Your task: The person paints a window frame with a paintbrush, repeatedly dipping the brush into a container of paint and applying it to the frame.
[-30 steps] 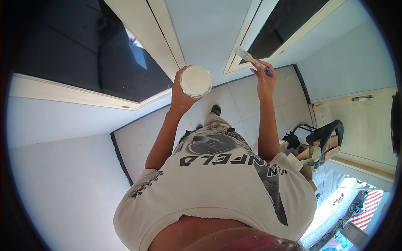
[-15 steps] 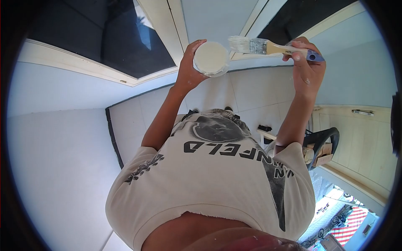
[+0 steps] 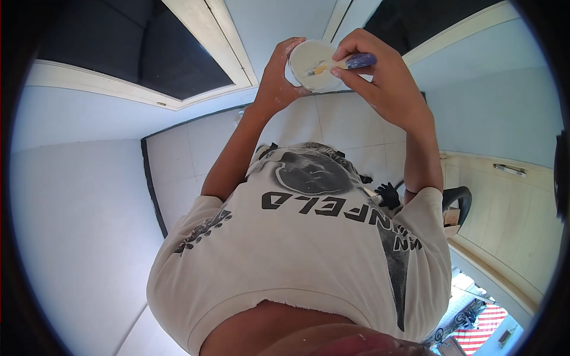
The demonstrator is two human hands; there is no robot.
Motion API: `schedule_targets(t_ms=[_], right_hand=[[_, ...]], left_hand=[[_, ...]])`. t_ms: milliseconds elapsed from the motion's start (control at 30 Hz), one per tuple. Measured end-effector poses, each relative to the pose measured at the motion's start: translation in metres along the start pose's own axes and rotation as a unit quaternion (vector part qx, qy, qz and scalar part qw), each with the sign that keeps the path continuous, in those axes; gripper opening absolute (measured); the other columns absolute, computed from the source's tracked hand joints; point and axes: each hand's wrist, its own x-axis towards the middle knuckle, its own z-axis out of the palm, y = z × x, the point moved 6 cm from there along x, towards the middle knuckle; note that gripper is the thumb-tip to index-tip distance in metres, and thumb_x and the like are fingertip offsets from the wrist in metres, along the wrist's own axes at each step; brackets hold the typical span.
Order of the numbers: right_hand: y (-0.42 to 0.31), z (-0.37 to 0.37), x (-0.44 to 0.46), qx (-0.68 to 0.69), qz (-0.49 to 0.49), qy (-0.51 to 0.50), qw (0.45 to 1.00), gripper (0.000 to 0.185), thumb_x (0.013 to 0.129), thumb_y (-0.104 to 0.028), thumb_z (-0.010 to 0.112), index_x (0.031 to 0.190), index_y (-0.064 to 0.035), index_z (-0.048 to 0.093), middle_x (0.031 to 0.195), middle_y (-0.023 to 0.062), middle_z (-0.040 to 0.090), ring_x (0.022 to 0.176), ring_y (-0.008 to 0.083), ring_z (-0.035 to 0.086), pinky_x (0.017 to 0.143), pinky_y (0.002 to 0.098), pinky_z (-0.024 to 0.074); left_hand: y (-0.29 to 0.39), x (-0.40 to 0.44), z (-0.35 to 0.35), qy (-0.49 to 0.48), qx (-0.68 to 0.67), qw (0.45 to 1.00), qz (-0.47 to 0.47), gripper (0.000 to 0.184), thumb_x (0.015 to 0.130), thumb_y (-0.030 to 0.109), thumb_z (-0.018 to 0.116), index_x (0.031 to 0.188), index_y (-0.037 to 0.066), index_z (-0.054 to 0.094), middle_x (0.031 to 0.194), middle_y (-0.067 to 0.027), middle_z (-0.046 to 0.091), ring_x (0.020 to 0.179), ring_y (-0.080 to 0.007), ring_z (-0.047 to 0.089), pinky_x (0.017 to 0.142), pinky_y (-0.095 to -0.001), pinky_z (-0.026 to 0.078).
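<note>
My left hand [image 3: 279, 80] is wrapped round the side of a small round tub of cream-white paint [image 3: 306, 54], held up in front of me. Above the tub, my right hand [image 3: 380, 74] grips a paintbrush [image 3: 359, 60] by its wooden handle, whose end is purple. The brush points down into the tub, and its bristles are mostly hidden in the paint. White specks of paint show on both hands.
Ahead are cream window frames [image 3: 240, 56] with dark panes. A cream door [image 3: 499, 202] with a metal handle [image 3: 509, 170] stands at the right. Near my right elbow are a black glove [image 3: 388, 194] and a black curved object [image 3: 463, 199] beside cardboard.
My right hand has moved left and dipped the brush, which was held level beside the tub, into the paint. My left hand and the tub have shifted slightly up and right.
</note>
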Motion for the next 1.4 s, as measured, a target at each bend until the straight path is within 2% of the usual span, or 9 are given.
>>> schedule_targets(t_ms=[67, 233, 633, 700, 767, 967, 1033, 1167, 1400], right_hand=[[0.002, 0.002, 0.004, -0.009, -0.029, 0.007, 1.0, 0.015, 0.092, -0.009, 0.077, 0.098, -0.0019, 0.066, 0.089, 0.0093, 0.067, 0.079, 0.0219, 0.069, 0.079, 0.0315, 0.0584], [0.022, 0.025, 0.011, -0.252, -0.096, 0.002, 0.963, 0.019, 0.088, -0.022, 0.082, 0.095, -0.0061, 0.073, 0.087, 0.0062, 0.071, 0.074, 0.0224, 0.065, 0.069, 0.03, 0.0511], [0.046, 0.049, 0.025, -0.29, -0.152, -0.005, 0.945, 0.02, 0.083, -0.026, 0.083, 0.094, -0.01, 0.076, 0.085, 0.0041, 0.075, 0.074, 0.0265, 0.071, 0.07, 0.0361, 0.0562], [0.045, 0.048, 0.023, -0.295, -0.149, -0.006, 0.944, 0.021, 0.083, -0.026, 0.083, 0.094, -0.0098, 0.076, 0.085, 0.0045, 0.075, 0.074, 0.0264, 0.071, 0.07, 0.0359, 0.0562], [0.045, 0.046, 0.022, -0.301, -0.145, -0.007, 0.942, 0.021, 0.084, -0.026, 0.082, 0.094, -0.0096, 0.076, 0.085, 0.0048, 0.075, 0.075, 0.0263, 0.071, 0.07, 0.0358, 0.0562], [0.05, 0.026, 0.018, -0.22, -0.084, 0.027, 0.972, 0.027, 0.083, -0.03, 0.085, 0.093, -0.0065, 0.077, 0.081, 0.0062, 0.075, 0.066, 0.0221, 0.067, 0.064, 0.032, 0.0514], [0.061, 0.012, 0.016, -0.136, 0.017, 0.05, 0.989, 0.024, 0.086, -0.023, 0.088, 0.099, -0.0052, 0.079, 0.077, 0.0015, 0.073, 0.062, 0.0069, 0.053, 0.057, 0.0243, 0.0416], [0.078, 0.001, 0.009, -0.076, 0.007, 0.11, 0.991, 0.028, 0.085, -0.029, 0.088, 0.092, -0.003, 0.078, 0.069, 0.0008, 0.069, 0.058, 0.0051, 0.051, 0.055, 0.0216, 0.0392], [0.098, -0.014, -0.003, 0.069, 0.066, 0.198, 0.976, 0.021, 0.086, -0.019, 0.088, 0.091, -0.0011, 0.078, 0.072, -0.0019, 0.068, 0.062, 0.0024, 0.052, 0.055, 0.0196, 0.0367]], left_hand=[[0.007, 0.001, -0.001, 0.006, 0.014, 1.0, -0.002, 0.103, 0.058, 0.001, 0.092, 0.149, 0.012, 0.046, 0.148, -0.0111, 0.05, 0.138, -0.0304, 0.051, 0.117, -0.042, 0.043], [-0.01, -0.004, -0.001, 0.024, 0.033, 0.999, 0.021, 0.101, 0.059, 0.0, 0.089, 0.149, 0.013, 0.046, 0.148, -0.0117, 0.05, 0.136, -0.0317, 0.051, 0.116, -0.0416, 0.044], [-0.02, -0.01, -0.003, 0.044, 0.073, 0.996, 0.031, 0.103, 0.059, 0.002, 0.092, 0.15, 0.014, 0.046, 0.148, -0.0126, 0.049, 0.136, -0.0338, 0.051, 0.114, -0.0419, 0.046], [-0.024, -0.012, -0.003, 0.048, 0.113, 0.992, 0.013, 0.098, 0.065, 0.015, 0.097, 0.148, 0.012, 0.047, 0.148, -0.0112, 0.052, 0.137, -0.0319, 0.053, 0.113, -0.0432, 0.047], [-0.024, -0.013, -0.002, 0.052, 0.111, 0.992, 0.018, 0.097, 0.065, 0.014, 0.097, 0.148, 0.012, 0.047, 0.148, -0.0111, 0.052, 0.137, -0.0319, 0.053, 0.113, -0.0431, 0.047], [-0.029, -0.015, -0.002, 0.058, 0.1, 0.993, 0.003, 0.097, 0.062, 0.006, 0.095, 0.146, 0.011, 0.048, 0.148, -0.0111, 0.052, 0.137, -0.0318, 0.053, 0.115, -0.0427, 0.045], [-0.032, -0.016, -0.002, 0.058, 0.104, 0.993, -0.005, 0.096, 0.061, 0.004, 0.094, 0.146, 0.011, 0.048, 0.148, -0.0111, 0.052, 0.138, -0.0318, 0.053, 0.115, -0.0426, 0.045], [-0.042, -0.018, 0.002, 0.064, 0.108, 0.992, -0.018, 0.097, 0.06, 0.002, 0.093, 0.146, 0.01, 0.048, 0.147, -0.0111, 0.053, 0.137, -0.0319, 0.052, 0.116, -0.0427, 0.044], [-0.052, -0.019, 0.006, 0.066, 0.104, 0.992, -0.036, 0.095, 0.061, 0.001, 0.091, 0.145, 0.008, 0.048, 0.145, -0.0121, 0.053, 0.136, -0.0306, 0.053, 0.116, -0.0418, 0.043]])
